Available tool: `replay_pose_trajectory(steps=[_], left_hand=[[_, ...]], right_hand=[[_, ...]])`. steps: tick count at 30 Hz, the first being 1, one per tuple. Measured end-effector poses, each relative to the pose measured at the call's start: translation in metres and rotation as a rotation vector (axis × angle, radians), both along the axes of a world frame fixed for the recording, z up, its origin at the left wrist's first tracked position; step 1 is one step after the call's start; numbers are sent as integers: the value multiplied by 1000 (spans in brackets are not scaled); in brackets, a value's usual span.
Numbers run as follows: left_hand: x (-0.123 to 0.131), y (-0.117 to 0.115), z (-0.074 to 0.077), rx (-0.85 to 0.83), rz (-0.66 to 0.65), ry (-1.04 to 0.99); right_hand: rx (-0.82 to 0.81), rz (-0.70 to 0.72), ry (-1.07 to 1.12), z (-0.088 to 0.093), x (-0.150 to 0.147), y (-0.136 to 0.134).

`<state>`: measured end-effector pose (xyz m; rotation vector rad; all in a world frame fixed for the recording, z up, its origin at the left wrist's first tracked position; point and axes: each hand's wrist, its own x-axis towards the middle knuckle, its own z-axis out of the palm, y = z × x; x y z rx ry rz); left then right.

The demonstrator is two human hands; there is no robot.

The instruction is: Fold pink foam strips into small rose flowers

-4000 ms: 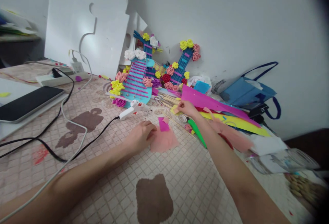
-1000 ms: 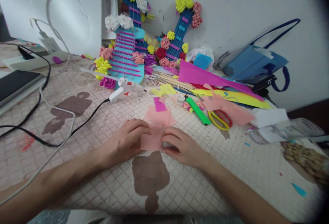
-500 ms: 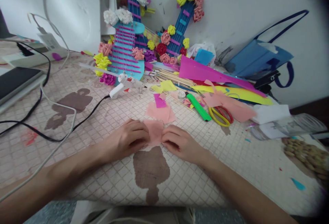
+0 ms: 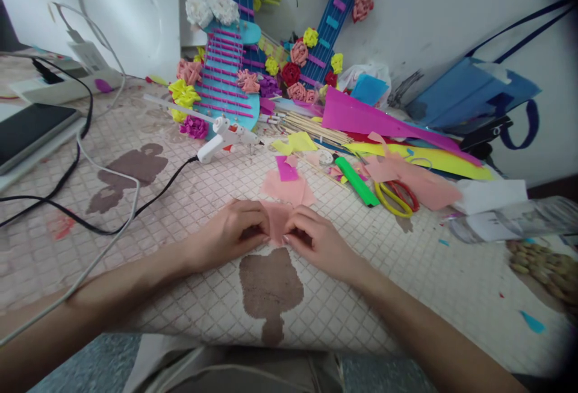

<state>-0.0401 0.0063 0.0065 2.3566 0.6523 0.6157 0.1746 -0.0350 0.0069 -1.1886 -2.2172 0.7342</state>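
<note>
A small piece of pink crepe paper (image 4: 279, 223) is stretched between my two hands, just above the table's patterned cover. My left hand (image 4: 241, 225) pinches its left side, fingers curled. On the opposite side my right hand (image 4: 311, 233) pinches the paper between thumb and fingers. Beyond the hands lie more pink paper pieces (image 4: 289, 188), partly overlapping, with a magenta scrap (image 4: 287, 168) at their far edge. The fingertips hide the edges of the held piece.
A white glue gun (image 4: 228, 136) lies left of centre, its black cord running left. Right of centre are a green cutter (image 4: 356, 181) and scissors (image 4: 394, 198). Flower-decorated paper guitars (image 4: 226, 74) lean at the back. A clear bottle (image 4: 515, 219) lies at right, near a blue bag (image 4: 474, 92).
My hands have drawn closer together, and the pink paper between them looks narrower and more gathered. The whole view has shifted slightly.
</note>
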Motion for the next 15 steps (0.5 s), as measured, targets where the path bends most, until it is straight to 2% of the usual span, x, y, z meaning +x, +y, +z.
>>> replay_pose_trajectory(steps=[4,10,15], left_hand=[[-3,1,-1,-9,-10,-10],[-13,10,-1,-139,-107,-48],[-3,8,0,-146,-57,-88]], right_hand=[[-21,-7,-3,-1,-1,0],[-38,-10,-11,0,0,0],[-37,-21,-52,1,-3,-2]])
